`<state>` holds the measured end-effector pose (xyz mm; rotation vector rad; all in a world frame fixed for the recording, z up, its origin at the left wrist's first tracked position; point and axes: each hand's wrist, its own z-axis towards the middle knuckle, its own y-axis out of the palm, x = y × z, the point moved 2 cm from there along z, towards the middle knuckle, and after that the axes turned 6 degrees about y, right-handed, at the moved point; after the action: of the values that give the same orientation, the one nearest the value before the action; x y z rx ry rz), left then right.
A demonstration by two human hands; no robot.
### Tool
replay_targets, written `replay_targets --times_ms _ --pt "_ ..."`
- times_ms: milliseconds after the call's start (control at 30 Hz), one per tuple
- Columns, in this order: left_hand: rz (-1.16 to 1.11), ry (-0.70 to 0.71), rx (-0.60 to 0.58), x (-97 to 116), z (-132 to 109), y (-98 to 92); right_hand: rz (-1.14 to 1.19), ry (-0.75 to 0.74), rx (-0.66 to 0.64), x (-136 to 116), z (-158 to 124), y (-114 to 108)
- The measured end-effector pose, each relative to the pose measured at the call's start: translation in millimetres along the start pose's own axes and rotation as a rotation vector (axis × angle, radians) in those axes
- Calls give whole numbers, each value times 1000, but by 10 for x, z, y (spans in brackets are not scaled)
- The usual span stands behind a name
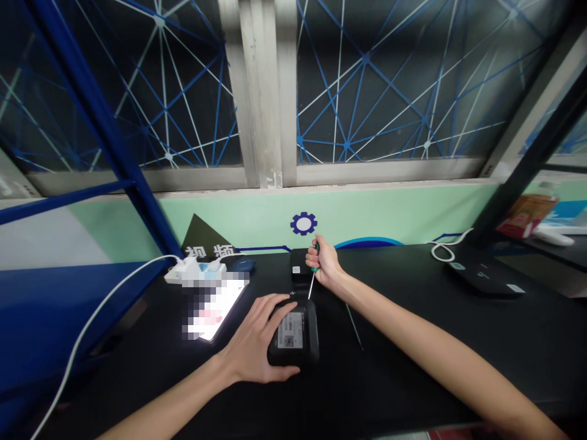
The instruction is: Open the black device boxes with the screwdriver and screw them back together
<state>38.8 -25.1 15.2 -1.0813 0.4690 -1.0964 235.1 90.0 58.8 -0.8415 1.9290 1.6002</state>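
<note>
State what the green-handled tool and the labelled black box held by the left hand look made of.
Green-handled tool: the shaft is probably steel, being straight and silvery-bright; the handle, mostly hidden by the right hand, may be plastic, judging by its solid green.
Black box: likely hard plastic, with a smooth satin look and rounded edges.

Your camera sits on your head, above and behind your left hand [257,335] and right hand [324,261]. It looks forward and down, from near, over the desk [389,379] under them to the window [394,85] beyond.
</note>
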Motion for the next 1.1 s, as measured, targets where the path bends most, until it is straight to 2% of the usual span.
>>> replay_targets --times_ms 233,433,1100 --pt "-2 24 6 -8 -9 6 -16 20 6 15 4 -1" --pt "-18 17 -11 -14 -3 4 -32 -30 -2 39 -40 2" --pt "-96 -104 -186 -49 47 28 -143 -162 -35 139 -8 -38"
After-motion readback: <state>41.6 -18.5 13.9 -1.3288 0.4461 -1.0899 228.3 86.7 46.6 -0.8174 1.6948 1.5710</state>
